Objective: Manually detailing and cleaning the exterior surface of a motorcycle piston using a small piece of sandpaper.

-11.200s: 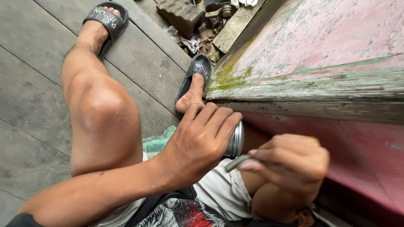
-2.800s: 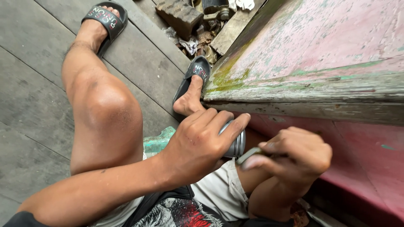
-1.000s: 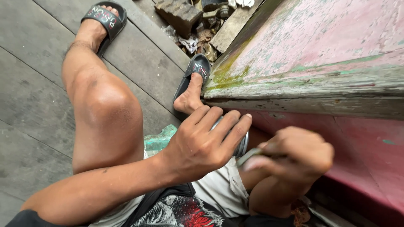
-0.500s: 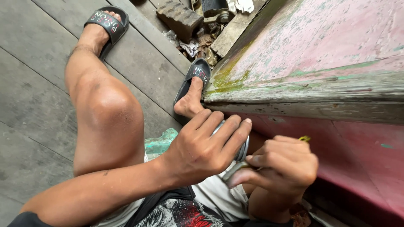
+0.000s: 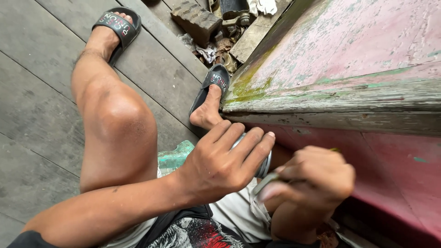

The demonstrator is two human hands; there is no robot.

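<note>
We see a big old wooden board, pink with worn green bits, filling the right side, and its grey edge hangs just over our hands. Under us lies a floor of grey planks. Our left leg is bent up with the knee high, and that foot wears a black slipper far out on the planks. The other foot sits in a second black slipper right beside the board's edge. Some junk lies at the top, past the feet. Our left hand lies over a small shiny metal can, with the fingers spread long across its top, so most of the can is hidden. The can sits in our lap, just under the board's edge. Our right hand is curled into a loose fist and pinches a thin flat tool, whose tip points at the can. Half a second ago this hand was lower and more open; now it is shut tighter and closer to the can. The left hand has hardly moved. A bit of green stuff peeks out behind the left wrist.
</note>
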